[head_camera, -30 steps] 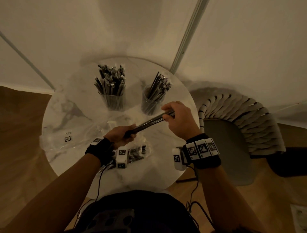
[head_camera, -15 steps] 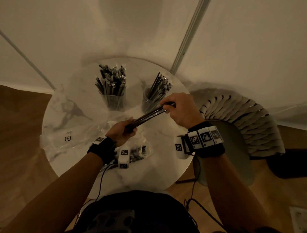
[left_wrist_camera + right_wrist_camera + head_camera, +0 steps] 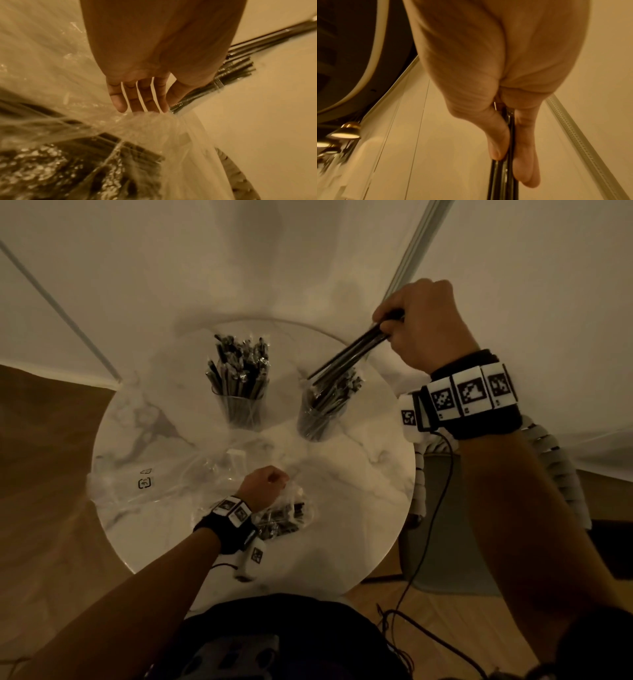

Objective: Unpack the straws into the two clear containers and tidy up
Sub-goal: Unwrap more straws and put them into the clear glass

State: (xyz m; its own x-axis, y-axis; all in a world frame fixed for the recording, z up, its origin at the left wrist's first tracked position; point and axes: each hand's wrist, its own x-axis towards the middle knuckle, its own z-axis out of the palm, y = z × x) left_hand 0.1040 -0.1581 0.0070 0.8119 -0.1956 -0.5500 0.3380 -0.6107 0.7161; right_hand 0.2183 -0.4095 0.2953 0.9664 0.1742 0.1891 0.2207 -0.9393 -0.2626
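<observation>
Two clear containers stand at the back of the round marble table (image 3: 363, 494): the left container (image 3: 241, 409) and the right container (image 3: 320, 416), both packed with black straws. My right hand (image 3: 394, 328) is raised above the right container and pinches the top end of a bundle of black straws (image 3: 346, 356), which slants down toward that container's straws. In the right wrist view the thumb and fingers (image 3: 498, 146) clamp the bundle (image 3: 501, 182). My left hand (image 3: 265, 484) hovers low over a clear bag of straws (image 3: 287, 513), its straight fingers (image 3: 120, 102) touching the plastic (image 3: 154, 121).
A crumpled clear wrapper (image 3: 147, 481) with printed symbols lies on the table's left side. A woven chair (image 3: 561, 467) stands close at the right, and a cable (image 3: 438, 508) hangs from my right wrist. Walls close in behind the table.
My left hand let go of the straw bundle and dropped to the bag near the front. My right hand lifted the bundle up and back, above the right container.
</observation>
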